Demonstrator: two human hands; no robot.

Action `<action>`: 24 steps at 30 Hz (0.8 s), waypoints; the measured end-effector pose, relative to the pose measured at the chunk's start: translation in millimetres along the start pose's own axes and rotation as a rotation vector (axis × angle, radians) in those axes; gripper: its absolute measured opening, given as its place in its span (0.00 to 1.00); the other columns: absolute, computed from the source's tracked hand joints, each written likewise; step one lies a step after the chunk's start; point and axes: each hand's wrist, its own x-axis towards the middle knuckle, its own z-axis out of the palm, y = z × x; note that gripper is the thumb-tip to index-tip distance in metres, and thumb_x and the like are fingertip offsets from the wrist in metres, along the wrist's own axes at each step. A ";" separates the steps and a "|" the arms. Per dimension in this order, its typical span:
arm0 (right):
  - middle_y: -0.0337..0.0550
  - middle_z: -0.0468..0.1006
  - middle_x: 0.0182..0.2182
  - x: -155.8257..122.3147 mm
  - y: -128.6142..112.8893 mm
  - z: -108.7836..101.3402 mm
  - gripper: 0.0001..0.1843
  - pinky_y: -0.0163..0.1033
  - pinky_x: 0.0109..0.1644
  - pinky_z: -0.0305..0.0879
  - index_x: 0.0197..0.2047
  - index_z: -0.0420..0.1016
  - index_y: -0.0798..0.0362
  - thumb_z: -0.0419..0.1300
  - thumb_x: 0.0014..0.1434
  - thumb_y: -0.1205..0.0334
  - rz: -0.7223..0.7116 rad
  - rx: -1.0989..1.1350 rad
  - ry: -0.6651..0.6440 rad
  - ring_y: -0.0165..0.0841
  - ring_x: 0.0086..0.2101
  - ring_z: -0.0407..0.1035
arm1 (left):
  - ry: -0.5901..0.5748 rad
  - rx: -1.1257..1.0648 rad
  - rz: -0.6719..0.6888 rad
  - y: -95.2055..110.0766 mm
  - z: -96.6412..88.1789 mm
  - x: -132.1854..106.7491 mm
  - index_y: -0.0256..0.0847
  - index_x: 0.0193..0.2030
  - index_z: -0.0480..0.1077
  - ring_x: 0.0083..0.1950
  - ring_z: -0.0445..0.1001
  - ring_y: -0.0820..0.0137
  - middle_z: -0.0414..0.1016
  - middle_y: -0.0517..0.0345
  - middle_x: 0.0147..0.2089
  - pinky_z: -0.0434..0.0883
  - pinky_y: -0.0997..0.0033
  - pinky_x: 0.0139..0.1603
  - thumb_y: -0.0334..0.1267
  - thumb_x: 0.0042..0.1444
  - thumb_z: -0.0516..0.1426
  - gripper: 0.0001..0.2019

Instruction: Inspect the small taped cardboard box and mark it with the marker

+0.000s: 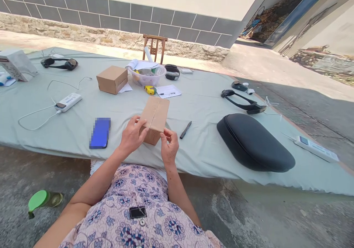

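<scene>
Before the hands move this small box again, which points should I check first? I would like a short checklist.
1. Left hand grip on the cardboard box: ok, the fingers wrap its near left corner.
2. Right hand grip: cannot tell, the fingertips touch the near right corner, but a real pinch is unclear.
3. Top of the box: ok, it is closed along the middle seam.
4. Box resting on the table cloth: cannot tell, the hands hide its underside.
5. Room on the right: ok, the pen lies apart from the box.
6. Room on the left: ok, the phone lies apart.
</scene>
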 end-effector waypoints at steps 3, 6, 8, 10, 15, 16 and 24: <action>0.44 0.77 0.39 -3.8 6.4 5.0 0.17 0.40 0.41 0.72 0.49 0.73 0.50 0.59 0.62 0.49 -0.008 -0.013 -0.022 0.35 0.39 0.73 | -0.013 0.113 -0.043 11.2 -0.7 -0.1 0.42 0.53 0.70 0.56 0.73 0.54 0.67 0.42 0.62 0.76 0.60 0.46 0.53 0.59 0.60 0.22; 0.44 0.78 0.40 -7.6 20.7 5.1 0.21 0.43 0.45 0.70 0.54 0.70 0.50 0.59 0.62 0.50 0.013 -0.110 -0.092 0.36 0.40 0.73 | -0.015 0.176 -0.101 18.3 1.5 0.2 0.41 0.53 0.68 0.57 0.73 0.51 0.66 0.40 0.62 0.76 0.60 0.43 0.59 0.53 0.63 0.28; 0.45 0.79 0.38 -10.5 32.2 3.8 0.18 0.46 0.48 0.67 0.51 0.72 0.52 0.59 0.62 0.51 0.017 -0.273 -0.185 0.39 0.41 0.72 | -0.016 0.184 -0.128 19.4 2.7 0.9 0.40 0.53 0.68 0.57 0.73 0.50 0.66 0.38 0.63 0.76 0.60 0.43 0.60 0.51 0.64 0.31; 0.47 0.80 0.37 -13.4 41.8 2.9 0.12 0.47 0.50 0.64 0.43 0.74 0.52 0.60 0.61 0.53 -0.001 -0.457 -0.267 0.41 0.42 0.71 | -0.017 0.179 -0.147 19.2 2.7 1.5 0.40 0.53 0.67 0.58 0.73 0.50 0.66 0.38 0.63 0.76 0.59 0.43 0.61 0.49 0.65 0.32; 0.46 0.80 0.37 -16.5 48.1 4.5 0.05 0.44 0.48 0.61 0.35 0.72 0.51 0.58 0.61 0.61 -0.057 -0.584 -0.356 0.42 0.42 0.71 | -0.020 0.150 -0.192 19.0 1.4 1.6 0.40 0.54 0.65 0.61 0.71 0.48 0.65 0.37 0.65 0.77 0.58 0.44 0.63 0.47 0.65 0.36; 0.46 0.80 0.37 -16.4 47.3 5.0 0.05 0.44 0.47 0.61 0.35 0.72 0.51 0.57 0.62 0.61 -0.053 -0.562 -0.371 0.41 0.41 0.72 | -0.013 0.138 -0.206 18.7 1.8 1.4 0.40 0.54 0.65 0.62 0.70 0.48 0.64 0.37 0.65 0.77 0.58 0.44 0.63 0.47 0.65 0.36; 0.45 0.81 0.41 -19.3 38.0 9.6 0.06 0.43 0.46 0.68 0.36 0.70 0.49 0.54 0.62 0.59 0.042 -0.233 -0.247 0.39 0.43 0.75 | 0.124 -0.082 -0.298 1.4 3.4 1.4 0.41 0.54 0.62 0.64 0.67 0.49 0.63 0.39 0.62 0.75 0.54 0.49 0.60 0.43 0.68 0.38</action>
